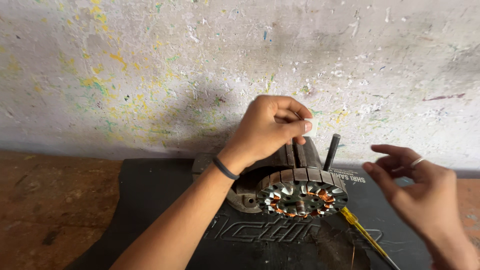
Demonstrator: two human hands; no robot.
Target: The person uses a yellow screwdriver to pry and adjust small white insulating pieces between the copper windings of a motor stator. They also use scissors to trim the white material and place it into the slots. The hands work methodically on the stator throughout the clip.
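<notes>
A motor stator [301, 192], a round laminated core with copper windings showing in its slots, is seen lying face-up against a small metal bench vise [245, 192] on a black rubber mat [150, 200] that covers the desk [40, 210]. The left hand [267, 135] is raised just above the stator's rear edge, its thumb and fingers pinched together on something small and pale, too small for its kind to be told. The right hand [417, 187] is held well to the right, apart from the stator, with the fingers loosely spread and nothing in it; a ring is worn on one finger. A dark upright handle [331, 151] is seen just behind the stator, and a yellow-handled screwdriver [362, 232] lies on the mat just beside its lower right edge. A paint-flecked wall [200, 65] stands behind. The step in hand is judged to be work on the slots or windings of the stator, with a small piece being handled over it. A fine, steady placement by the pinching hand would be called for, with the stator steadied by the free hand.
</notes>
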